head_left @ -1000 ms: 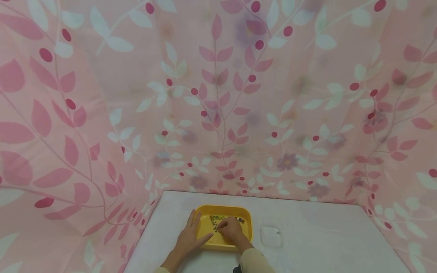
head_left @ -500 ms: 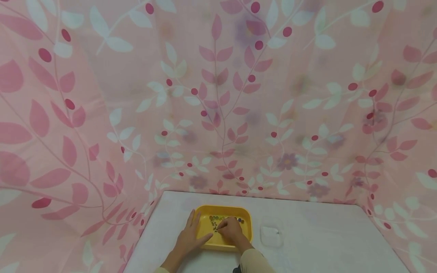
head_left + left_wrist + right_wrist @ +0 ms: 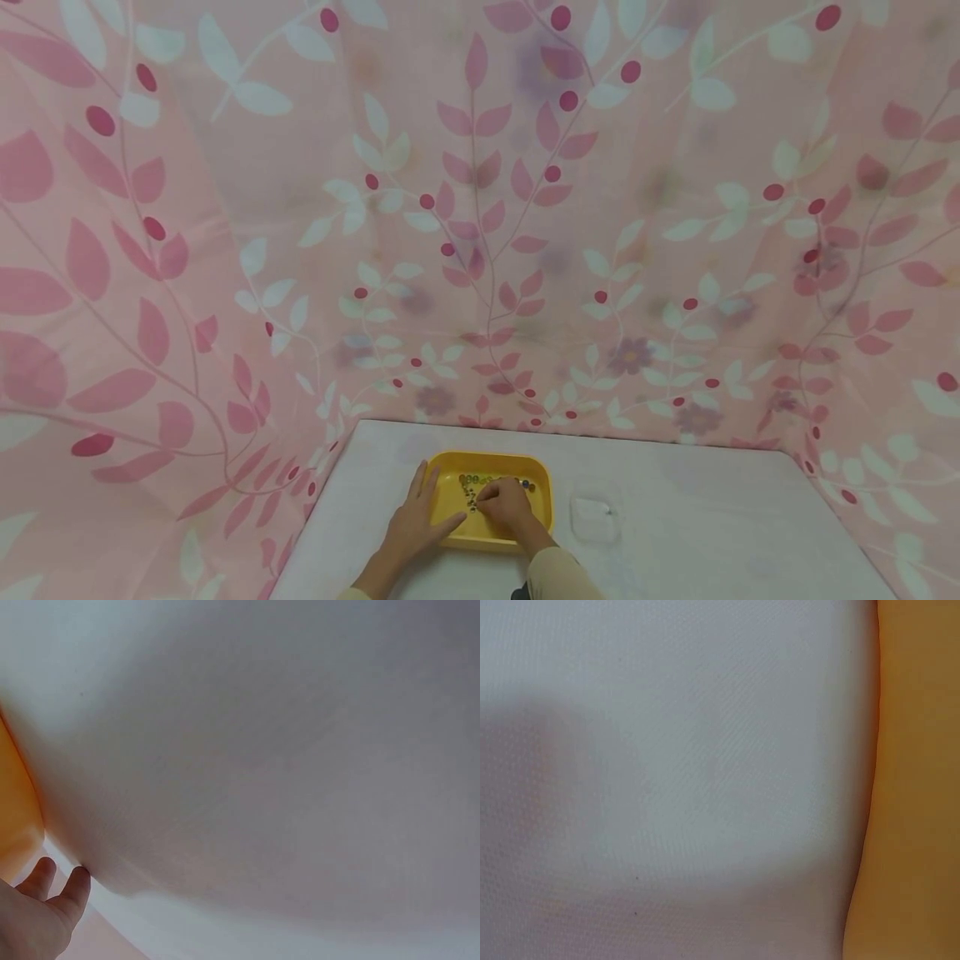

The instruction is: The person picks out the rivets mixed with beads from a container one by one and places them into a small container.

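Cloth, pale and finely woven, covers your table (image 3: 675,533). On it sits the shallow yellow plastic tray (image 3: 542,492), rounded at its corners. Your left hand (image 3: 416,525) lies flat, fingers straight, seemingly bracing its rim, while your right hand (image 3: 506,505) curls over the small beads (image 3: 474,481); whether it pinches one is hidden.

Even, soft, bright light, pink-tinted by the fabric backdrop (image 3: 480,208). Head view sharp centrally, bowed at edges. Both wrist views too close, blurred; soft shadow across the white surface (image 3: 667,787). No glare.
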Demonstrator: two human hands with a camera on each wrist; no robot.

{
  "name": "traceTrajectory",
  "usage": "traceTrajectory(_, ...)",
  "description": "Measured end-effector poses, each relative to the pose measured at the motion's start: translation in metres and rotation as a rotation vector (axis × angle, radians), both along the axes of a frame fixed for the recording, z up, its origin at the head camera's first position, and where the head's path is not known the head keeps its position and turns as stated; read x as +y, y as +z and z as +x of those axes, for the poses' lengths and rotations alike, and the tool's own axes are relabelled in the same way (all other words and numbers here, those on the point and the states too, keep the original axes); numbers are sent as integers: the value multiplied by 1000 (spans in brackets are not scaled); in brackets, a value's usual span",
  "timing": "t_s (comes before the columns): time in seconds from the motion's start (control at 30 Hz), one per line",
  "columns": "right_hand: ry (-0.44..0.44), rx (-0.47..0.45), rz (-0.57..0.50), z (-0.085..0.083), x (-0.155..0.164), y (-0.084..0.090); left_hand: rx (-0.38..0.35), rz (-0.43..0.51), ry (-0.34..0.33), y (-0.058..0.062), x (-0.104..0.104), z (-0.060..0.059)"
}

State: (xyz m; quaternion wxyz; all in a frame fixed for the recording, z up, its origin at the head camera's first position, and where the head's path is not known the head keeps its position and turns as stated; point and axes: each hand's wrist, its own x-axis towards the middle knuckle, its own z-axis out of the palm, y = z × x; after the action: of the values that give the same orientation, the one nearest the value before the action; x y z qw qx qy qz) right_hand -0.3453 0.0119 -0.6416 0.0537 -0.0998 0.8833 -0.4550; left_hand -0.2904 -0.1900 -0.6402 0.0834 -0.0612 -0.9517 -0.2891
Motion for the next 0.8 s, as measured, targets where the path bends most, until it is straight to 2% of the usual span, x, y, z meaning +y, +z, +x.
traceTrajectory(0.43,3,-18,-22,-2,5,0,-8,4,2,2,4,1)
traceTrajectory(0.63,-2,-19,-55,-5,5,2,18,4,-5,6,4,2)
traceTrajectory(0.8,45,-7,-87,-2,4,8,10,-3,-6,3,2,3)
